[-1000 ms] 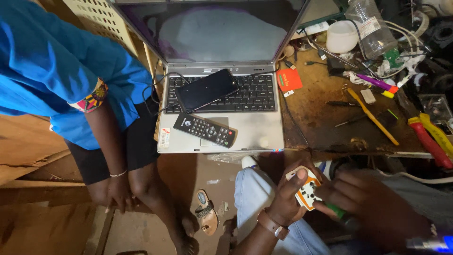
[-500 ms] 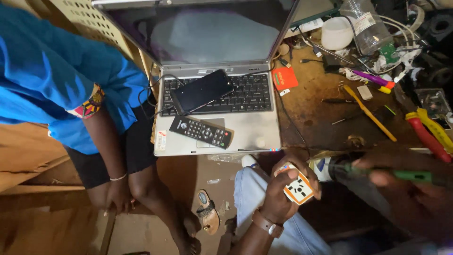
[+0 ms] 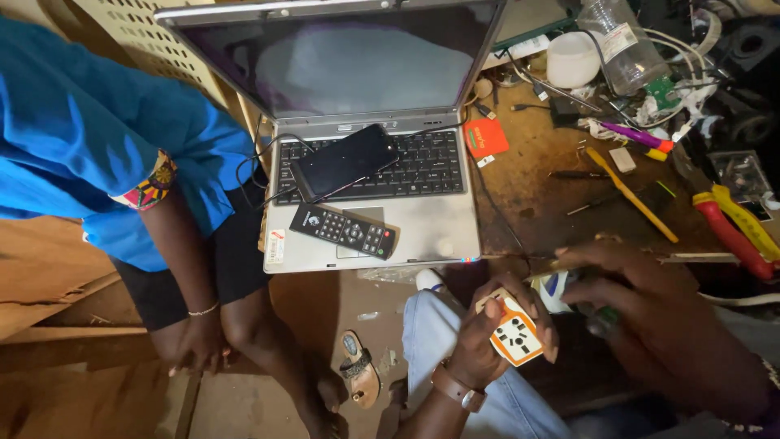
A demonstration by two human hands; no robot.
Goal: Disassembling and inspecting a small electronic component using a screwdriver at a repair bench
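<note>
head view: the left hand (image 3: 487,337) is closed round a socket (image 3: 516,335), a white and orange block held above the lap, its pin holes facing up toward the camera. the right hand (image 3: 650,321) sits just to the right of it, fingers curled shut on a green-handled tool (image 3: 605,319) whose long axis runs roughly left-right, tip toward the socket; the tip itself is hidden by the fingers. the socket lies left of the right hand, near it, and the left hand is the one touching it.

on the bench (image 3: 552,195) behind, an open laptop (image 3: 370,162) carries a black phone (image 3: 345,160) lying slantwise on the keys and a black remote (image 3: 345,230) on the palm rest. a small orange square card (image 3: 486,137) lies right of the keyboard. a white sticker with a red mark sits on the laptop's front left corner. a clear bottle (image 3: 621,41) with a pale label stands at the back. another person in blue (image 3: 106,154) sits at left.
</note>
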